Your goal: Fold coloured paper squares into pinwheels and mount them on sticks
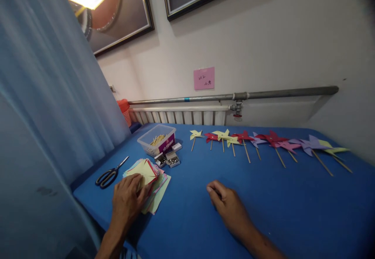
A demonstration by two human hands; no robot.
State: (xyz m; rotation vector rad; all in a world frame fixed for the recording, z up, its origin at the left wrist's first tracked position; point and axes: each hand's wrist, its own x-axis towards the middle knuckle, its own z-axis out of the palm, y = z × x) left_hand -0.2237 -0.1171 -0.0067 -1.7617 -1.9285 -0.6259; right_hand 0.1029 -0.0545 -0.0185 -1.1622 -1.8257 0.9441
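My left hand point(129, 194) lies over a stack of cut coloured paper sheets point(159, 198), fingers bent on the top pale yellow sheet point(143, 170) and thumb at its near edge. Red paper shows just under that sheet, and the fingertips are partly hidden. My right hand point(228, 206) rests on the blue table in a loose fist, thumb against the forefinger, with nothing visible in it. Black-handled scissors point(110, 175) lie left of the stack. Behind the stack are two small open boxes of metal pins point(172, 159) point(160, 160).
A clear plastic tub point(156, 140) holds thin wooden sticks, with a small white box point(176, 147) beside it. Several paper pinwheels point(272, 138) on sticks line the back right of the blue table point(187, 227). A blue curtain point(58, 75) hangs left; a pipe point(278, 93) runs along the wall.
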